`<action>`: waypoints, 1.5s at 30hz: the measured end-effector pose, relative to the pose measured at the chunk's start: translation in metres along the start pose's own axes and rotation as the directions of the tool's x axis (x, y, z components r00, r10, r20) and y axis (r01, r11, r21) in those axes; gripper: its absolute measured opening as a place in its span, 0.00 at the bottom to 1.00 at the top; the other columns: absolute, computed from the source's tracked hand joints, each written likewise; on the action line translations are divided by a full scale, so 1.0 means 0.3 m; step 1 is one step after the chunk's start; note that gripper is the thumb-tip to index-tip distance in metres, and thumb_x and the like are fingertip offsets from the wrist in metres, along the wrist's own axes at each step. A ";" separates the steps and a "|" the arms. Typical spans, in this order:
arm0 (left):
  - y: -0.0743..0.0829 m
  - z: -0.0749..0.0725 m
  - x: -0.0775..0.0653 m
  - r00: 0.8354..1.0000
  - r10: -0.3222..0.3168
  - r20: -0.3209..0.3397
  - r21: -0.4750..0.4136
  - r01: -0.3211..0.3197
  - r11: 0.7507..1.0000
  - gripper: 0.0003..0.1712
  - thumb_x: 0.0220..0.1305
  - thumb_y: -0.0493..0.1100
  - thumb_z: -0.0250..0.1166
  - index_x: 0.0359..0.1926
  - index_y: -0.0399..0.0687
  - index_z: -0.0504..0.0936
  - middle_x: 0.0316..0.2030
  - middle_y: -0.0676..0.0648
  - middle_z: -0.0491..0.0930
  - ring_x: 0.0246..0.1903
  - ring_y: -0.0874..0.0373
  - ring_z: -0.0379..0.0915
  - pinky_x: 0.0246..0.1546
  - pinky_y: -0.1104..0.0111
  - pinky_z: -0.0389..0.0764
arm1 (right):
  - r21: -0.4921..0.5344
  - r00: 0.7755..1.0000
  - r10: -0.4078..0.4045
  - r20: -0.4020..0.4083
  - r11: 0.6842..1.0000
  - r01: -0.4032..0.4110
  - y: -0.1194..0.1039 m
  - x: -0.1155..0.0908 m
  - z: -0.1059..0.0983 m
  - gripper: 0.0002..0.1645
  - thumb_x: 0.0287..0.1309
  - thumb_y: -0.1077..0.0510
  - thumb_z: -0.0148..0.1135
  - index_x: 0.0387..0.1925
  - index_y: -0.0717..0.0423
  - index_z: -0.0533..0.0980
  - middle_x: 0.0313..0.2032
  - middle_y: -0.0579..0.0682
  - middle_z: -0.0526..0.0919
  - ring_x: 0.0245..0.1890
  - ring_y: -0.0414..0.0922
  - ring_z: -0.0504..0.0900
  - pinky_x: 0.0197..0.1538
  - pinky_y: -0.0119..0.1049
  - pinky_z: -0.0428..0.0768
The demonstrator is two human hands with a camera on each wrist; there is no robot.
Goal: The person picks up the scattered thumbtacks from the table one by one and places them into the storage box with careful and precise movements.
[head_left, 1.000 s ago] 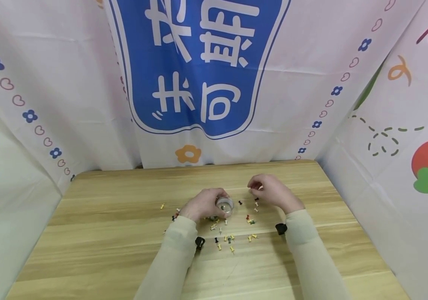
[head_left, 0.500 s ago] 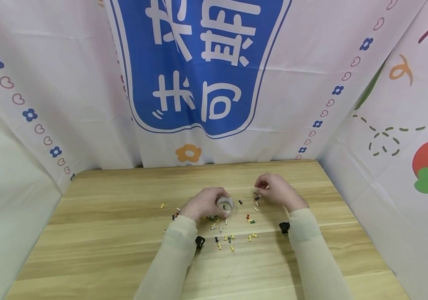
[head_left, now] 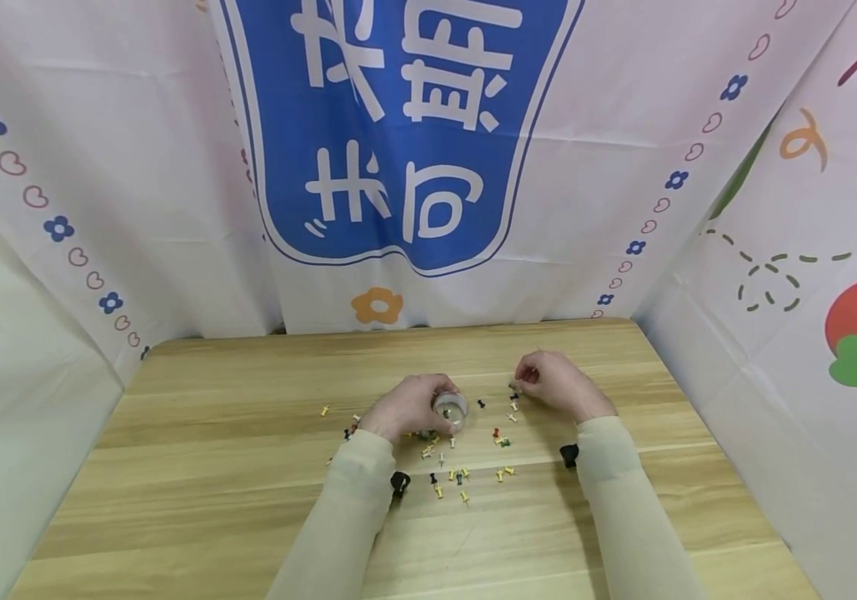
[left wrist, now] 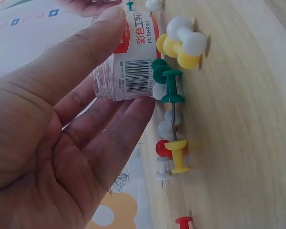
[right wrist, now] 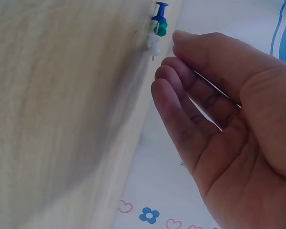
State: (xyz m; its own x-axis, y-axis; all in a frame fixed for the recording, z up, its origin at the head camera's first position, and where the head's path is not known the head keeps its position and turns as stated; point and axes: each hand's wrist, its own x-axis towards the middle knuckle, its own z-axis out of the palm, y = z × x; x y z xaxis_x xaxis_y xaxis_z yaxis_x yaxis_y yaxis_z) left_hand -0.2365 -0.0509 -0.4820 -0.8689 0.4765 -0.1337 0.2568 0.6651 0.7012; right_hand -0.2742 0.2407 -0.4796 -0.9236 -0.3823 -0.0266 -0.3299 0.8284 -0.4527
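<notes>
My left hand [head_left: 415,406] grips a small clear plastic jar [head_left: 451,408] between thumb and fingers. In the left wrist view its label [left wrist: 136,57] reads "PUSH PINS" above a barcode. A green push pin shows inside the jar from the head view. My right hand [head_left: 558,386] is low over the table at the right, fingers bent, with a gap between thumb [right wrist: 181,39] and fingertips. Just beyond those fingertips, in the right wrist view, lie a white push pin [right wrist: 153,46], a green push pin [right wrist: 160,28] and a blue push pin [right wrist: 160,12].
Push pins of several colours lie scattered on the wooden table [head_left: 211,500]. Around the jar's base are a green push pin [left wrist: 171,86] and a yellow push pin [left wrist: 178,156]. A printed cloth [head_left: 563,208] hangs behind the table's far edge.
Over the last second my right hand has moved to the right, ending beside the pins there; it shifts only slightly in the last half second. My left hand stays on the jar.
</notes>
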 end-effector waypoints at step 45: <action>0.008 -0.007 -0.004 1.000 0.000 0.008 -0.009 0.000 1.000 0.30 0.51 0.42 0.82 0.56 0.49 0.82 0.51 0.46 0.85 0.50 0.49 0.80 0.55 0.54 0.78 | -0.042 0.999 0.046 -0.017 0.998 -0.047 -0.065 -0.005 -0.022 0.06 0.63 0.59 0.69 0.41 0.55 0.86 0.33 0.44 0.84 0.35 0.42 0.81 0.45 0.41 0.83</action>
State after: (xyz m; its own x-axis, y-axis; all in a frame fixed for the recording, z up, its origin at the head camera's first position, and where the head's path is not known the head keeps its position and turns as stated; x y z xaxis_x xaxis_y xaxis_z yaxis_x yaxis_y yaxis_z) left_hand -0.2358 -0.0509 -0.4787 -0.8654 0.4812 -0.1397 0.2526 0.6598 0.7077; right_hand -0.2676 0.2279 -0.4649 -0.9410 -0.3367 -0.0321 -0.2943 0.8618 -0.4133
